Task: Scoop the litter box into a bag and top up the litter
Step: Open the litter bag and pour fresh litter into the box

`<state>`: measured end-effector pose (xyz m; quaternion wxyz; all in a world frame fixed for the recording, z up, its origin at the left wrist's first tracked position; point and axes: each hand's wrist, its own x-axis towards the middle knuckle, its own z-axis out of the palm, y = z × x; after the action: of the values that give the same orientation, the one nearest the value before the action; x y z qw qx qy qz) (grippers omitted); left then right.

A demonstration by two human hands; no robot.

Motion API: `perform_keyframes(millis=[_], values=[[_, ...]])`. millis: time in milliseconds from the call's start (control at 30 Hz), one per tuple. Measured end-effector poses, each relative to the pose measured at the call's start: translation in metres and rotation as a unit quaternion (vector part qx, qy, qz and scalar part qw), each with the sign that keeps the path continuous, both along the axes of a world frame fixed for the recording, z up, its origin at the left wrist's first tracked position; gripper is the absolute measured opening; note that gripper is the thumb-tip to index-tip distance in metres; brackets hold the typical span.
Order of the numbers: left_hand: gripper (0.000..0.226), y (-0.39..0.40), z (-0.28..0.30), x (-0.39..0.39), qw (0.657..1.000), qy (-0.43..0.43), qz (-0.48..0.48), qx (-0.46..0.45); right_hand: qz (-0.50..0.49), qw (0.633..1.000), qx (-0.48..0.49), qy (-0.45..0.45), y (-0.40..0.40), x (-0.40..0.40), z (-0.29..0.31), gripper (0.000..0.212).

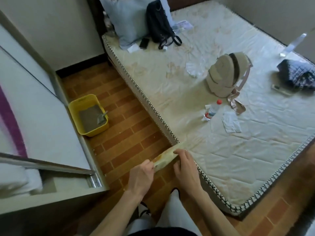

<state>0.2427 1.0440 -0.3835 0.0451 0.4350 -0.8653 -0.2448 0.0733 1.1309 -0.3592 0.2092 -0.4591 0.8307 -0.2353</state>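
Observation:
A yellow litter box (pixel 100 129) stands on the wood-pattern floor against the white cabinet at the left. It holds grey litter (pixel 89 118) with a grey scoop (pixel 102 117) resting in its right corner. Well in front of the box, both my hands hold a flat, thin, translucent yellowish bag (pixel 167 156) over the floor beside the mattress corner. My left hand (pixel 141 177) pinches its lower left end. My right hand (pixel 185 166) grips its upper right part. The bag looks folded flat.
A bare mattress (pixel 221 150) fills the right side, carrying a beige backpack (pixel 226 74), a black bag (pixel 159 23), a water bottle (pixel 212 109), a phone (pixel 144 43) and papers. A white cabinet (pixel 42 116) with a sliding door borders the narrow floor strip (pixel 129 130) on the left.

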Motion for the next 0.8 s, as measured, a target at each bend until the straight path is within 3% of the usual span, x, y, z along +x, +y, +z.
perform_keyframes(millis=[67, 133, 233, 433, 633, 800], values=[[0.017, -0.009, 0.004, 0.004, 1.000, -0.003, 0.027, -0.002, -0.110, 0.992, 0.007, -0.064, -0.017, 0.013, 0.010, 0.018], [0.016, -0.018, 0.008, 0.006, 0.999, -0.007, 0.051, -0.005, -0.161, 0.964, 0.080, -0.197, -0.046, 0.020, 0.021, 0.043], [0.017, -0.035, 0.011, 0.006, 0.996, 0.001, 0.084, -0.007, -0.127, 0.922, 0.168, -0.325, -0.096, 0.024, 0.025, 0.061], [0.017, -0.068, 0.018, -0.003, 0.988, -0.012, 0.154, -0.018, -0.016, 0.915, 0.248, -0.319, -0.178, 0.023, 0.002, 0.027], [0.026, -0.092, 0.018, 0.000, 0.965, -0.022, 0.260, -0.031, 0.077, 0.912, 0.268, -0.302, -0.220, 0.024, -0.003, 0.036], [0.029, -0.100, 0.027, 0.001, 0.941, -0.015, 0.338, 0.004, 0.099, 0.913, 0.250, -0.307, -0.253, 0.023, -0.002, 0.030]])
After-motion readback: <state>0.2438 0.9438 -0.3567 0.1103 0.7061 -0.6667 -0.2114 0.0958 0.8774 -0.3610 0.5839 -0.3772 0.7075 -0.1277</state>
